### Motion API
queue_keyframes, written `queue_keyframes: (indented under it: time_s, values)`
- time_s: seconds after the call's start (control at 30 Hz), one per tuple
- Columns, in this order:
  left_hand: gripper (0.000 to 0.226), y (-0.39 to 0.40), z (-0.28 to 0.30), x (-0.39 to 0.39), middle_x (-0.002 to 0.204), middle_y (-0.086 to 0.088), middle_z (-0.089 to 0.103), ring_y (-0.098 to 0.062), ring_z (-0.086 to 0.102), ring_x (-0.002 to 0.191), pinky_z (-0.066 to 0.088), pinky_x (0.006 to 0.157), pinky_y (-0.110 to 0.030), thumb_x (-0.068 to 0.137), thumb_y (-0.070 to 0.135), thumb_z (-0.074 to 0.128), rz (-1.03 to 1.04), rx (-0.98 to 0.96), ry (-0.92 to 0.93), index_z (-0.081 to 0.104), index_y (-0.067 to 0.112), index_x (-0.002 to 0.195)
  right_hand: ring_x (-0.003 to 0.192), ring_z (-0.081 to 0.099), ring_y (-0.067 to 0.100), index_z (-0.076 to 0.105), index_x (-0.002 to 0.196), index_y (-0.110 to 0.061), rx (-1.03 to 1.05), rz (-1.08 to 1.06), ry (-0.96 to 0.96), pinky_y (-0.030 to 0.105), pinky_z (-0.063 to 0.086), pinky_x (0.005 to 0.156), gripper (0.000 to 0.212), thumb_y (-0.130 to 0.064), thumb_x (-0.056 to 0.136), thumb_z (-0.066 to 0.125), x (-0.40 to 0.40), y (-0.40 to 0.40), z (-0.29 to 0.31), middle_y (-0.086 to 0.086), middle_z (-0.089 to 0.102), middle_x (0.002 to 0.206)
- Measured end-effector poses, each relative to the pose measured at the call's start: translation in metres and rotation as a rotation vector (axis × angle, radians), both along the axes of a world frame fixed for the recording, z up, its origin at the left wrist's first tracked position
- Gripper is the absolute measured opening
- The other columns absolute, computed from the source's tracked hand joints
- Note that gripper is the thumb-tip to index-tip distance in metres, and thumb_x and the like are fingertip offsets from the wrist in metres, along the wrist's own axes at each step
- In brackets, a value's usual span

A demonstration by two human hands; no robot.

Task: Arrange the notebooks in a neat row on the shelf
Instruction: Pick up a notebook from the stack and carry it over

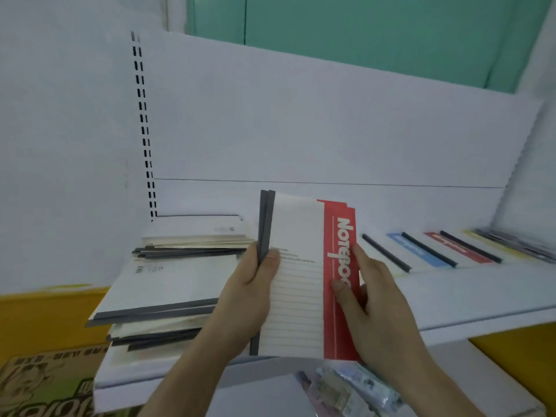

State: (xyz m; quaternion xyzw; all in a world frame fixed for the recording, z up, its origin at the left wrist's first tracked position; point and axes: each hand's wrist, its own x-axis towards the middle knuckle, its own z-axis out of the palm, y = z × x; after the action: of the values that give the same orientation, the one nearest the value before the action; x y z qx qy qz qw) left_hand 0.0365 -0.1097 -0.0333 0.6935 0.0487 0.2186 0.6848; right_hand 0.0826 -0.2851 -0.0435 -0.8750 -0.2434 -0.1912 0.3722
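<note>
**Red notebooks held upright above the shelf edge**

A small bundle of red-and-white notebooks point(307, 275) is held upright between both hands, above the front edge of the white shelf point(451, 299). The grey spine edge is gripped by the left hand point(249, 290), thumb on the cover and fingers curled behind. The red edge is pinched by the right hand point(370, 299), fingertips laid on the printed band. At least two covers are seen, slightly offset at the top corners. Just left of the left hand, an untidy stack of notebooks point(168, 284) is piled flat, its corners overhanging the shelf front. Beyond the right hand, a row of overlapping notebooks point(436, 251) is laid flat toward the far right. Between that row and the held bundle, a bare strip of shelf is left open.
</note>
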Motion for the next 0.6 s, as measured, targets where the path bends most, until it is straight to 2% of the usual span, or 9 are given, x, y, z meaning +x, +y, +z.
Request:
queue_keyframes:
  time_s: [0.1, 0.17, 0.27, 0.37, 0.43, 0.5, 0.57, 0.6]
  values:
    - [0.019, -0.029, -0.004, 0.018, 0.089, 0.017, 0.071, -0.001, 0.067, 0.083, 0.055, 0.078, -0.028, 0.101, 0.044, 0.041, 0.011, 0.076, -0.018, 0.058, 0.036, 0.1, 0.094, 0.051, -0.005, 0.019, 0.146, -0.041, -0.048, -0.043, 0.012, 0.015, 0.046, 0.085, 0.058, -0.054, 0.092, 0.036, 0.007, -0.029, 0.003, -0.025, 0.036, 0.125]
    - [0.021, -0.051, -0.005, 0.031, 0.088, 0.013, 0.069, -0.003, 0.066, 0.083, 0.055, 0.078, -0.029, 0.102, 0.044, 0.041, 0.044, 0.114, -0.019, 0.057, 0.033, 0.097, 0.095, 0.051, -0.007, 0.015, 0.145, -0.047, -0.058, -0.026, 0.041, 0.016, 0.049, 0.087, 0.062, -0.059, 0.088, 0.036, 0.011, -0.054, 0.003, -0.031, 0.034, 0.123]
    - [0.02, -0.089, -0.002, 0.052, 0.091, 0.01, 0.069, -0.007, 0.067, 0.085, 0.056, 0.078, -0.032, 0.102, 0.043, 0.04, 0.048, 0.131, -0.044, 0.056, 0.032, 0.098, 0.087, 0.061, -0.001, 0.015, 0.138, -0.06, 0.021, -0.015, 0.13, 0.017, 0.054, 0.074, 0.06, -0.06, 0.085, 0.042, 0.021, -0.101, 0.0, -0.032, 0.051, 0.112]
    - [0.02, -0.136, 0.002, 0.077, 0.092, 0.007, 0.068, -0.005, 0.065, 0.078, 0.052, 0.065, -0.02, 0.103, 0.042, 0.038, 0.037, 0.179, -0.047, 0.053, 0.029, 0.099, 0.093, 0.061, 0.002, 0.022, 0.135, -0.062, 0.087, -0.025, 0.185, 0.02, 0.055, 0.077, 0.056, -0.054, 0.084, 0.044, 0.035, -0.149, -0.006, -0.032, 0.051, 0.113]
    - [0.023, -0.171, 0.002, 0.096, 0.094, 0.011, 0.066, -0.003, 0.063, 0.078, 0.049, 0.061, -0.014, 0.102, 0.045, 0.036, 0.025, 0.279, -0.03, 0.051, 0.029, 0.109, 0.102, 0.06, 0.004, 0.028, 0.126, -0.066, 0.192, -0.037, 0.19, 0.027, 0.057, 0.083, 0.051, -0.05, 0.082, 0.046, 0.046, -0.184, -0.006, -0.028, 0.052, 0.119]
    - [0.033, -0.207, 0.002, 0.114, 0.101, 0.019, 0.063, 0.005, 0.061, 0.082, 0.046, 0.059, -0.009, 0.101, 0.047, 0.04, -0.002, 0.398, -0.006, 0.042, 0.033, 0.13, 0.103, 0.06, 0.005, 0.034, 0.13, -0.061, 0.24, -0.073, 0.156, 0.029, 0.058, 0.081, 0.051, -0.046, 0.084, 0.049, 0.062, -0.222, -0.004, -0.023, 0.055, 0.12]
    - [0.058, -0.239, 0.0, 0.127, 0.103, 0.027, 0.057, 0.008, 0.058, 0.084, 0.047, 0.062, -0.008, 0.097, 0.047, 0.051, -0.047, 0.519, -0.003, 0.021, 0.039, 0.146, 0.099, 0.062, 0.004, 0.035, 0.136, -0.054, 0.236, -0.124, 0.121, 0.026, 0.059, 0.075, 0.052, -0.043, 0.088, 0.051, 0.083, -0.258, -0.002, -0.02, 0.057, 0.118]
    - [0.07, -0.253, -0.001, 0.131, 0.105, 0.028, 0.053, 0.006, 0.059, 0.087, 0.051, 0.068, -0.012, 0.093, 0.048, 0.057, -0.077, 0.584, -0.004, 0.014, 0.041, 0.148, 0.096, 0.063, 0.004, 0.036, 0.137, -0.053, 0.245, -0.145, 0.119, 0.024, 0.059, 0.073, 0.052, -0.043, 0.089, 0.051, 0.094, -0.275, -0.001, -0.019, 0.059, 0.116]
